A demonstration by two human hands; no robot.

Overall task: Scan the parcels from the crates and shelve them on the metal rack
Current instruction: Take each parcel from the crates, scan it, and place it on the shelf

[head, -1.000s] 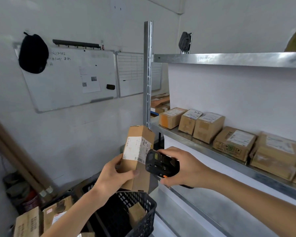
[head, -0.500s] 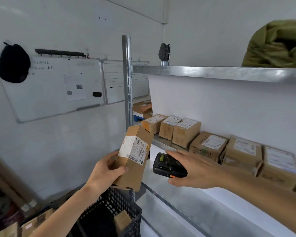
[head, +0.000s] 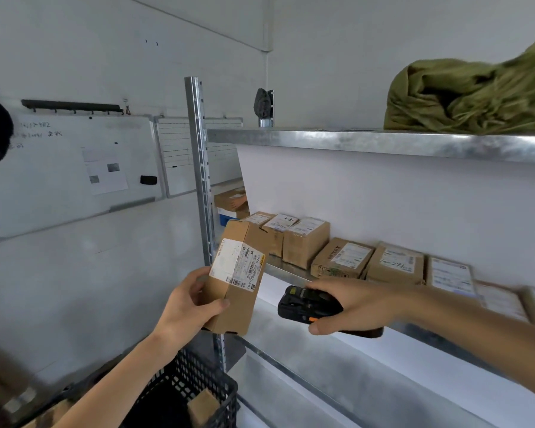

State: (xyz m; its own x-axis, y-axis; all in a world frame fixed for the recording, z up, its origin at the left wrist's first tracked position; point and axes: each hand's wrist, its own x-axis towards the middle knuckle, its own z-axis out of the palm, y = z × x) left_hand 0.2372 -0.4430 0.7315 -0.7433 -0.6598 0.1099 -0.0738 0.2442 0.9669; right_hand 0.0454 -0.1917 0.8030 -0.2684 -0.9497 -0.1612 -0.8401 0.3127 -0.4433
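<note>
Parcel and scanner held up at the front of the metal rack (head: 383, 143).

The left hand (head: 189, 307) grips a tall cardboard parcel (head: 238, 282) upright and slightly tilted, thumb across its front face and fingers behind, its white barcode label (head: 237, 267) turned toward the camera; the parcel overlaps the rack's front upright post (head: 203, 180). Just right of the parcel, in front of the rack's middle shelf, the right hand (head: 359, 304) is wrapped around a black handheld scanner (head: 309, 304) whose nose points at the parcel without touching it. On that middle shelf a row of labelled parcels (head: 340, 261) lies along the back wall. An olive cloth bundle (head: 470, 97) sits on the rack's top shelf. Below the post, a black plastic crate (head: 192, 393) holds 1 small box (head: 203, 406).
</note>
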